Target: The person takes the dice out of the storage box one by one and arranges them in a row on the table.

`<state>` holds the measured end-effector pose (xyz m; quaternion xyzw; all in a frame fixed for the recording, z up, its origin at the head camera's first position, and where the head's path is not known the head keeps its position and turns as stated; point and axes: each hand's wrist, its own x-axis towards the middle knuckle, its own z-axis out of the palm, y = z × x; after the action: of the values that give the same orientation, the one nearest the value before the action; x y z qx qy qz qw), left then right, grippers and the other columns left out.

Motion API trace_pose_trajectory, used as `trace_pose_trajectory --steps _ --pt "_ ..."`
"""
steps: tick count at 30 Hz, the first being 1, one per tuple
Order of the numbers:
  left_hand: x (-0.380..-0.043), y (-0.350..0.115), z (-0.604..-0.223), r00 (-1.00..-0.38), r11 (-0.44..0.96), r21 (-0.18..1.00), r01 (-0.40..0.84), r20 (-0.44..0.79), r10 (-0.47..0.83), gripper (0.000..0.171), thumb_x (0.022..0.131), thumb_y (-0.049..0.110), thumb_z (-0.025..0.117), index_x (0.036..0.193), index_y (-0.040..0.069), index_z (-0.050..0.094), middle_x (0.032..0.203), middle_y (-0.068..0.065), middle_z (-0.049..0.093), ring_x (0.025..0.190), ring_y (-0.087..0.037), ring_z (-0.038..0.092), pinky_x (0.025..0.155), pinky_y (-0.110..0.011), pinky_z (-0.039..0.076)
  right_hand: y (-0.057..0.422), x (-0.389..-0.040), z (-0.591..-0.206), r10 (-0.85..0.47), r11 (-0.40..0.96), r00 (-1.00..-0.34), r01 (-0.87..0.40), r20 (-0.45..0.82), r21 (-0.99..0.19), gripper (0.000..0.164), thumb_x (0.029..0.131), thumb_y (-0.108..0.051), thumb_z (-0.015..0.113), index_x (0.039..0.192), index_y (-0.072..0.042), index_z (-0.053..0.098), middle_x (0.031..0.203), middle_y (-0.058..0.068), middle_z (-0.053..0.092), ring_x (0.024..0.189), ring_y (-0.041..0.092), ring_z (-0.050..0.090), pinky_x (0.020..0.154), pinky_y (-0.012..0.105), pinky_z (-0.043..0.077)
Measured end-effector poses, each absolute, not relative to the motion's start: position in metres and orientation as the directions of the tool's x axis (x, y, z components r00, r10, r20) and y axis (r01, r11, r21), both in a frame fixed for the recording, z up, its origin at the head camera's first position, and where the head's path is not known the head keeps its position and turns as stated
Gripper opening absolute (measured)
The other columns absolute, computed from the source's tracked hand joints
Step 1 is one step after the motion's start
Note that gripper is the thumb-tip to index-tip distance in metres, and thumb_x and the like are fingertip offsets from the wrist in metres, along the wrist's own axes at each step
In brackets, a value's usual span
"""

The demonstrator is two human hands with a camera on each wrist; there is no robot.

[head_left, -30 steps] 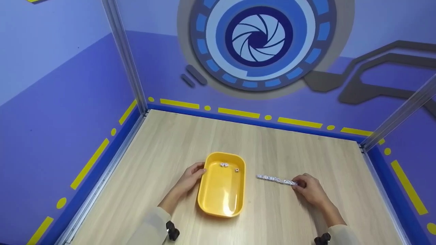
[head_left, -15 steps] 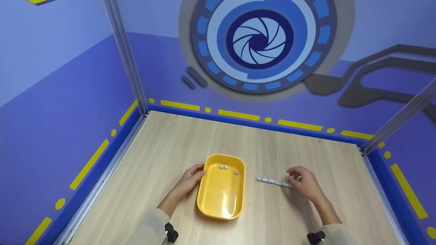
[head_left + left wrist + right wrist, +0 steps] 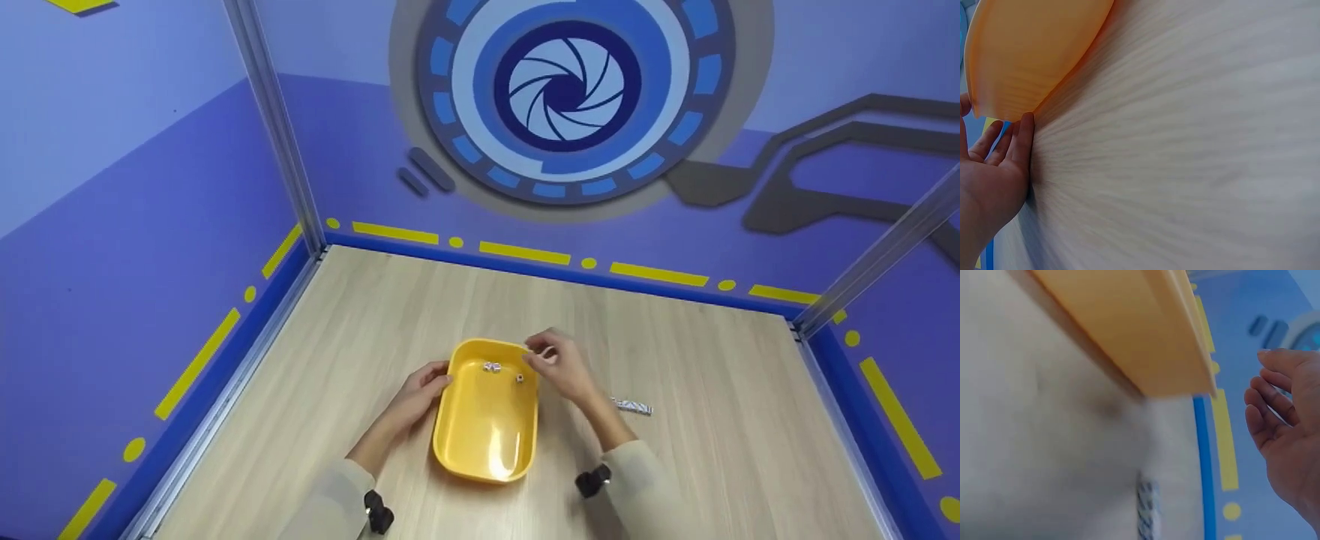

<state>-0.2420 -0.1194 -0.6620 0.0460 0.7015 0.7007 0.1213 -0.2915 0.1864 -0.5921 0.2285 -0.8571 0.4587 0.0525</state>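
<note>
A yellow rectangular tray (image 3: 484,420) lies on the table. Near its far end sit three small white dice, two side by side (image 3: 492,367) and one die (image 3: 519,379) by the right wall. My left hand (image 3: 414,397) grips the tray's left side, thumb at the rim and fingers against the outer wall (image 3: 1044,50). Over the tray's far right corner is my right hand (image 3: 564,367), its fingers loosely bent with nothing visible between them. To the right, a straight row of several white dice (image 3: 634,406) lies partly hidden behind my right forearm; it also appears in the right wrist view (image 3: 1147,512).
The light wood table (image 3: 720,375) is bounded by purple-blue panels with yellow dashes (image 3: 525,253). Metal posts (image 3: 281,127) stand at the corners. A black wrist device (image 3: 592,481) sits on each sleeve.
My right hand has moved from the right end of the dice row, up and left, to the tray's far right corner. My left hand and the tray have stayed in place.
</note>
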Motion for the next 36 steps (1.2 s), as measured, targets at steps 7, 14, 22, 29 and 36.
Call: trace_pose_trajectory --steps 7,14,22,29,36 --pt "-0.242 -0.122 -0.662 -0.959 0.017 0.994 -0.106 -0.107 0.262 0.045 0.104 0.026 0.052 0.144 0.007 0.048 0.143 -0.013 0.052 0.130 -0.028 0.051 0.104 -0.037 0.046 0.133 -0.293 -0.611 -0.354 0.470 -0.880 -0.459 0.315 -0.754 0.023 0.087 -0.012 0.077 0.106 -0.001 0.071 0.100 0.006 0.067 0.092 0.023 0.065 0.082 0.040 0.058" --pt "-0.244 -0.122 -0.661 -0.960 0.030 0.995 -0.091 -0.096 0.264 0.045 0.104 0.027 0.053 0.143 0.005 0.048 0.141 -0.016 0.054 0.128 -0.027 0.052 0.103 -0.036 0.046 0.108 -0.291 -0.619 -0.314 0.508 -0.900 -0.428 0.302 -0.748 0.020 0.086 -0.010 0.077 0.103 -0.001 0.071 0.096 0.009 0.066 0.088 0.023 0.065 0.079 0.036 0.058" --pt "-0.244 -0.123 -0.661 -0.963 0.044 0.993 -0.110 -0.118 0.244 0.045 0.103 0.027 0.054 0.143 0.006 0.049 0.141 -0.014 0.054 0.127 -0.024 0.053 0.102 -0.035 0.047 0.098 -0.289 -0.626 -0.282 0.577 -0.918 -0.395 0.279 -0.715 0.020 0.086 -0.011 0.077 0.103 0.000 0.071 0.095 0.010 0.067 0.083 0.018 0.062 0.075 0.030 0.056" --pt "-0.242 -0.125 -0.658 -0.966 0.053 0.993 -0.102 -0.112 0.232 0.045 0.103 0.025 0.053 0.143 0.004 0.049 0.142 -0.015 0.054 0.129 -0.028 0.052 0.105 -0.039 0.045 0.093 -0.287 -0.628 -0.296 0.636 -0.927 -0.372 0.231 -0.677 0.018 0.088 -0.011 0.073 0.104 -0.002 0.070 0.095 0.008 0.066 0.084 0.015 0.060 0.074 0.029 0.055" --pt "-0.242 -0.125 -0.663 -0.964 0.021 0.996 -0.090 -0.092 0.250 0.047 0.103 0.025 0.053 0.144 0.003 0.047 0.142 -0.017 0.052 0.128 -0.029 0.052 0.103 -0.037 0.047 0.091 -0.288 -0.632 -0.309 0.677 -0.920 -0.392 0.242 -0.624 0.005 0.087 -0.006 0.072 0.090 -0.004 0.068 0.079 0.004 0.063 0.070 0.014 0.055 0.061 0.028 0.048"
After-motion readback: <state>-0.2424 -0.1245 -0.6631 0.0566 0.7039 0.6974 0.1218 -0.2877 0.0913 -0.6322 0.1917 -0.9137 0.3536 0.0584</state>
